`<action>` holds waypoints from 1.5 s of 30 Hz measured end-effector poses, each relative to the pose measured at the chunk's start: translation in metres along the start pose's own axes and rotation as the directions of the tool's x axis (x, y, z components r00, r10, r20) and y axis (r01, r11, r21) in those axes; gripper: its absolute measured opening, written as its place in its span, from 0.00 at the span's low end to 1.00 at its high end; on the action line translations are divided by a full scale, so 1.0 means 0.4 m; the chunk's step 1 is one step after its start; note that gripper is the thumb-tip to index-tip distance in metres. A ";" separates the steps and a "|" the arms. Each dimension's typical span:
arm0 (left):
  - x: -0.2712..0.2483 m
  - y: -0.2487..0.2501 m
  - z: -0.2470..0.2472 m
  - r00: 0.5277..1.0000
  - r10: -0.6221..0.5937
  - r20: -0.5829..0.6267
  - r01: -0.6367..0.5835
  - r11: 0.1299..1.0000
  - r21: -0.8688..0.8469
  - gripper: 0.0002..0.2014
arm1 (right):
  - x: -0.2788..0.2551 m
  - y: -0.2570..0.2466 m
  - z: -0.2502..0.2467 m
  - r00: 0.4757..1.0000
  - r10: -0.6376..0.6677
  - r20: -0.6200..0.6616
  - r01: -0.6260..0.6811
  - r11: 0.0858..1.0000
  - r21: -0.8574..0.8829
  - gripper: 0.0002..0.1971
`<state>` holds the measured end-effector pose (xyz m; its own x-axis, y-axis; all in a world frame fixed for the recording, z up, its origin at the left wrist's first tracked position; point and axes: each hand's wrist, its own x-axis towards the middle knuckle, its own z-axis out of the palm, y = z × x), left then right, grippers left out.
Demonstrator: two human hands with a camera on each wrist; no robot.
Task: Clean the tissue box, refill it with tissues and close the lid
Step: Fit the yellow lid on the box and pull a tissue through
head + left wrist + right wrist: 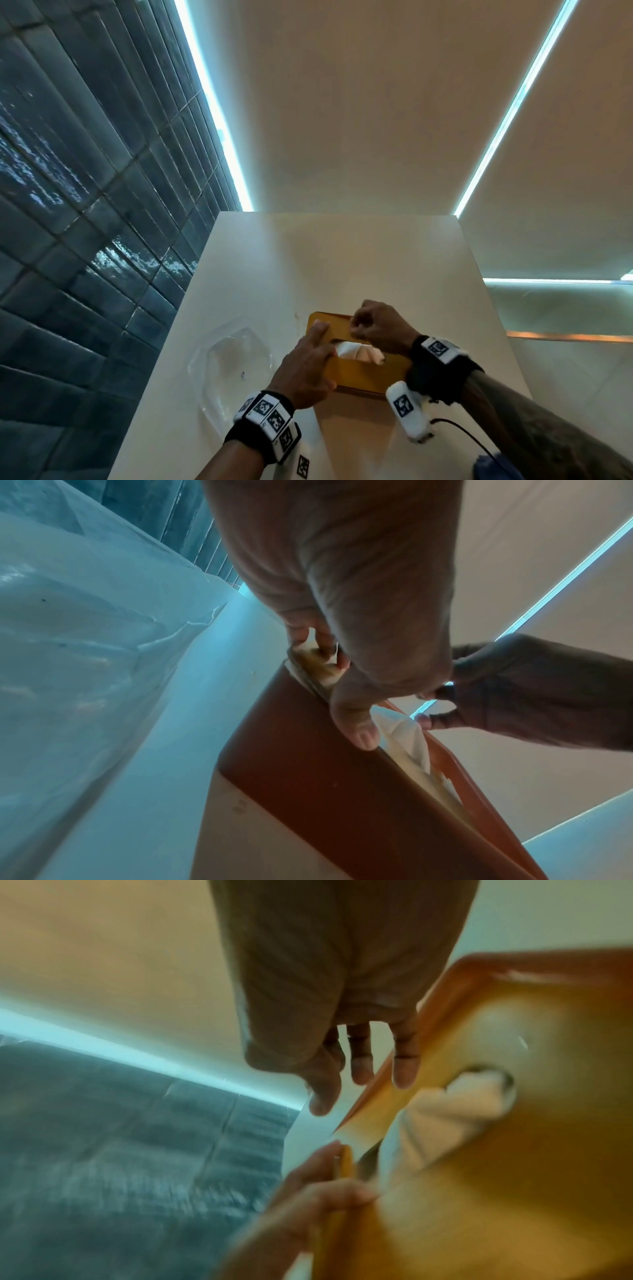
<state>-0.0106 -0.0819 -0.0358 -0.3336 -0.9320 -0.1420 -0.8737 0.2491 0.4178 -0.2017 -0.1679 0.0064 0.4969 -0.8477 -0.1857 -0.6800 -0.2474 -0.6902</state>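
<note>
An orange tissue box lies on the white counter, its lid down on top. A white tissue pokes up through the slot in the lid. My left hand grips the lid's left end. Its fingers reach over the end and its thumb lies beside the slot, as the left wrist view shows. My right hand hovers over the box's far edge with loosely curled fingers that hold nothing. In the blurred right wrist view one fingertip of that hand touches the lid's far strip beside the tissue.
A crumpled clear plastic wrapper lies on the counter left of the box. A blue cloth shows at the bottom right, near a black cable. A dark tiled wall runs along the counter's left side.
</note>
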 end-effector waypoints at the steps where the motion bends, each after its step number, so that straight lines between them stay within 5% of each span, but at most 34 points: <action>1: -0.001 0.001 0.000 1.000 -0.002 0.000 0.002 1.000 -0.005 0.27 | -0.003 -0.011 0.000 0.997 -0.038 0.067 0.045 0.994 -0.103 0.03; 6: -0.003 0.002 -0.002 1.000 -0.005 -0.004 0.005 1.000 -0.031 0.26 | -0.029 0.000 0.012 0.969 -0.105 0.224 0.192 0.890 -0.414 0.08; 11: -0.002 -0.002 0.004 1.000 -0.015 0.002 0.015 0.999 -0.038 0.29 | -0.031 0.001 0.033 0.943 -0.226 0.243 0.316 0.834 -0.452 0.01; 21: -0.002 -0.010 0.026 0.999 0.016 -0.041 -0.018 0.998 -0.052 0.30 | -0.039 0.051 0.074 0.989 -0.049 -0.142 0.054 0.998 0.031 0.18; 28: 0.003 -0.003 0.036 0.999 0.019 -0.036 -0.021 0.998 -0.061 0.31 | -0.042 0.073 0.056 0.993 0.012 -0.115 0.006 0.989 0.150 0.19; 34: 0.011 0.032 -0.010 0.999 -0.018 -0.034 0.018 1.000 -0.004 0.27 | -0.060 0.069 0.012 0.998 -0.019 -0.057 0.022 0.998 0.064 0.06; 36: 0.020 0.043 -0.017 0.999 -0.035 -0.038 0.036 0.999 0.007 0.29 | -0.069 0.077 0.000 1.000 0.006 -0.001 -0.006 0.999 -0.031 0.14; 42: 0.027 0.034 0.018 0.998 -0.006 0.056 0.012 0.995 -0.104 0.41 | -0.096 0.110 0.039 0.999 0.038 -0.019 -0.041 0.971 -0.237 0.09; 45: 0.023 0.029 0.041 0.999 0.002 0.035 0.004 0.985 -0.172 0.56 | -0.101 0.122 0.065 0.997 -0.007 -0.082 -0.013 0.972 -0.233 0.05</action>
<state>-0.0296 -0.0832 -0.0470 -0.3479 -0.9215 -0.1728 -0.8009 0.1963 0.5657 -0.2412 -0.1335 -0.0380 0.4556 -0.8816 -0.1233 -0.7931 -0.3391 -0.5060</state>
